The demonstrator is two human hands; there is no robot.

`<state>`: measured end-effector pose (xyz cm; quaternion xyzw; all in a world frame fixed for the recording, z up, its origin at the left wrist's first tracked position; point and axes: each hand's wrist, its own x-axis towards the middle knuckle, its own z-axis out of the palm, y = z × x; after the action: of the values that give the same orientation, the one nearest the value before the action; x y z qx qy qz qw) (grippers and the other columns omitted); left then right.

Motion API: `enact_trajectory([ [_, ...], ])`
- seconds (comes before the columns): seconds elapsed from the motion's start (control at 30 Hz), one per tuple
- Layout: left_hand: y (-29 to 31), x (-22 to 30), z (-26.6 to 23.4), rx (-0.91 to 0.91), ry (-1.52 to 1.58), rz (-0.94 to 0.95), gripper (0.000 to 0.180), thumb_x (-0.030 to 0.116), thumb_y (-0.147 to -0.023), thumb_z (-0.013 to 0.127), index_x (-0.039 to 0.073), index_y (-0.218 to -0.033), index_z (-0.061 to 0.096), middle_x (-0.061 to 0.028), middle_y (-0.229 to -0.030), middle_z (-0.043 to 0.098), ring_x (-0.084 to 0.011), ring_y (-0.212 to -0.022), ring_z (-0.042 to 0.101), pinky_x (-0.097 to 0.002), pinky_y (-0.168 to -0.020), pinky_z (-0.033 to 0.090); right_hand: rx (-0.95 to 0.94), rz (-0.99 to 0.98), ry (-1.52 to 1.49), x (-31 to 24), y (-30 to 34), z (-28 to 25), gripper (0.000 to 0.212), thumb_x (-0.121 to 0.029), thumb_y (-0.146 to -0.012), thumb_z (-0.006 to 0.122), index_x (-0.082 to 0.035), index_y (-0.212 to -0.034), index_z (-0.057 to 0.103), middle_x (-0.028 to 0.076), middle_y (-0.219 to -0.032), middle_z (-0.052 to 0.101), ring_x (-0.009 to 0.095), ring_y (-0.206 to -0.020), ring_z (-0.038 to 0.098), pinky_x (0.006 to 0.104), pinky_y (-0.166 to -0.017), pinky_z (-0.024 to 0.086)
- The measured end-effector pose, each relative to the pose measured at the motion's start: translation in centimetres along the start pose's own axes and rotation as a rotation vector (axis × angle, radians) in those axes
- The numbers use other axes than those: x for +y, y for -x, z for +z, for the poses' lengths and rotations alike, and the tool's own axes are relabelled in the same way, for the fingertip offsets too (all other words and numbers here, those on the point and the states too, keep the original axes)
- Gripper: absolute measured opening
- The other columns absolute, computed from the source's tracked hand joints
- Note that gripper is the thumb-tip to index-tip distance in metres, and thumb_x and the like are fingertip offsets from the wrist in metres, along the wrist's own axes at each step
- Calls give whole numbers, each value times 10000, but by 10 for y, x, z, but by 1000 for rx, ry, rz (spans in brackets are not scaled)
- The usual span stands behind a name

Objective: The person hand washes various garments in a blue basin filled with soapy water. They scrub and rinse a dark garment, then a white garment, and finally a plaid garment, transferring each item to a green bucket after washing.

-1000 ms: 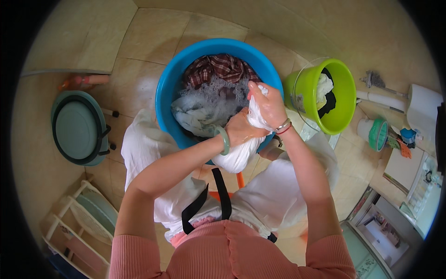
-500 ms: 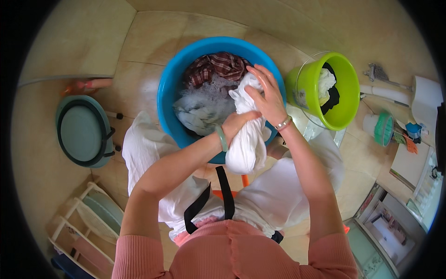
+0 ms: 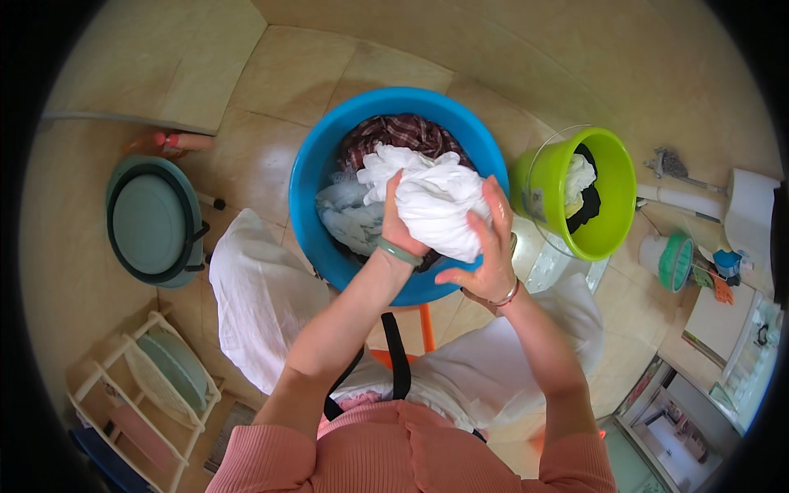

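Note:
A bunched white cloth (image 3: 444, 205) is held over a blue basin (image 3: 305, 222), pressed between my two hands. My left hand (image 3: 400, 223), with a green bangle at the wrist, cups the bundle's near left side; some of its fingers are hidden by the cloth. Against the bundle's right side lies my right hand (image 3: 493, 259), its fingers curved up along the fabric and its thumb apart. Down in the basin are a dark red plaid garment (image 3: 386, 138) and a pale wet cloth (image 3: 352, 218), with suds around them.
A lime green bucket (image 3: 604, 226) with black and white clothes stands right of the basin. At the left are a folded grey-green tub (image 3: 148, 222) and a white rack (image 3: 123, 378). A small bin (image 3: 675, 259) stands at the far right. My white-trousered knees flank the basin.
The white cloth, which hung long toward me over the basin's near rim, is now gathered into a bundle farther over the basin. My right hand has come down to its near right side.

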<state>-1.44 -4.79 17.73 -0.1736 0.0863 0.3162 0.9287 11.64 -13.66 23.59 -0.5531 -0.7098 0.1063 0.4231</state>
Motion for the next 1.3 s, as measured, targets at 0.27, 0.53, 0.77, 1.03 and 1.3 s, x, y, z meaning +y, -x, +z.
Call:
enact_trajectory([
  [0.27, 17, -49, 38, 354, -430, 264, 395, 255, -958, 538, 42, -1288, 506, -74, -1253, 588, -208, -1154, 562, -356, -1009, 427, 435, 861, -979, 17, -7, 4, 527, -325, -944, 592, -19, -1349, 452, 111, -1273, 521, 207, -1164, 505, 348, -1020, 393],
  [0.53, 23, -40, 38, 251, -1558, 605, 641, 92, -680, 820, -9, -1216, 482, -120, -1154, 603, -212, -1060, 582, -338, -918, 464, 472, 1332, -1579, 14, -2, 13, 372, -204, -968, 501, -70, -1315, 502, 102, -1245, 586, 229, -1120, 578, 355, -971, 462],
  [0.77, 25, -42, 47, 259, -1304, 533, 613, 125, -729, 797, -18, -1238, 487, -122, -1185, 596, -224, -1057, 586, -343, -920, 458, 321, 1142, -1797, 21, -5, 13, 530, -414, -996, 466, -74, -1399, 413, 92, -1375, 509, 248, -1250, 499, 384, -1057, 409],
  [1.03, 32, -38, 18, 0, -1777, 697, 488, 132, -760, 757, -4, -1183, 554, -120, -1133, 611, -264, -1013, 600, -356, -908, 462, 272, 1388, -1581, 33, 3, 19, 492, -277, -998, 420, -59, -1437, 369, 138, -1393, 482, 271, -1249, 495, 379, -1072, 393],
  [1.3, 41, -28, 65, -380, -1804, 825, 619, 267, -700, 823, 34, -1190, 525, -147, -1058, 624, -318, -1075, 591, -413, -1030, 390, 114, 948, -1185, 30, 12, 0, 544, -337, -868, 646, -26, -1298, 529, 119, -1222, 602, 244, -1120, 556, 342, -981, 432],
])
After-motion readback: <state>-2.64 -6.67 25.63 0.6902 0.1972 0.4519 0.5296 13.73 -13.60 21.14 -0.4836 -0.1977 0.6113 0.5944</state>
